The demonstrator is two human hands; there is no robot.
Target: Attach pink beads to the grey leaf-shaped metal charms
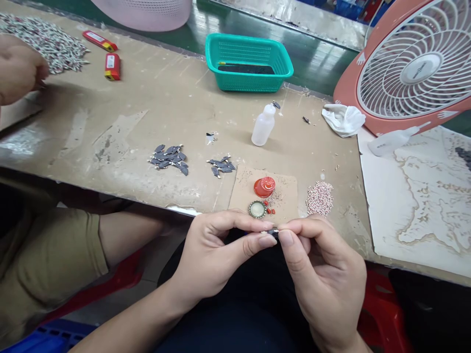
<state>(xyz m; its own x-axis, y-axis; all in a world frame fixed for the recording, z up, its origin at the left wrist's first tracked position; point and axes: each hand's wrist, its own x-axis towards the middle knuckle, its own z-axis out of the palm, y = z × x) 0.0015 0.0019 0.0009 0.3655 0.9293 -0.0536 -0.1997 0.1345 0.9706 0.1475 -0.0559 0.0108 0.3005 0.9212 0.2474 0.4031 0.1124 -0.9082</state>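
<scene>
Near the table's front edge, my left hand (217,250) pinches a small dark grey leaf-shaped piece (273,233) with pale tips between thumb and forefinger. My right hand (324,269) is closed at the piece's right end, its thumb and forefinger pinched on a tiny pale bit there. Just beyond my fingers lie a metal bottle cap (257,209) and a red cup-like cap (264,187) on a cardboard square (289,184). A heap of small pinkish-white beads (319,198) is to the right. Two piles of similar grey pieces, a larger pile (169,158) and a smaller pile (221,165), lie left.
A white squeeze bottle (264,126) stands behind the cardboard; another bottle (392,141) lies by the pink fan (415,68). A green basket (253,83) sits at the back. At far left, a co-worker's hand (20,68) is beside a pile of small pieces (47,41).
</scene>
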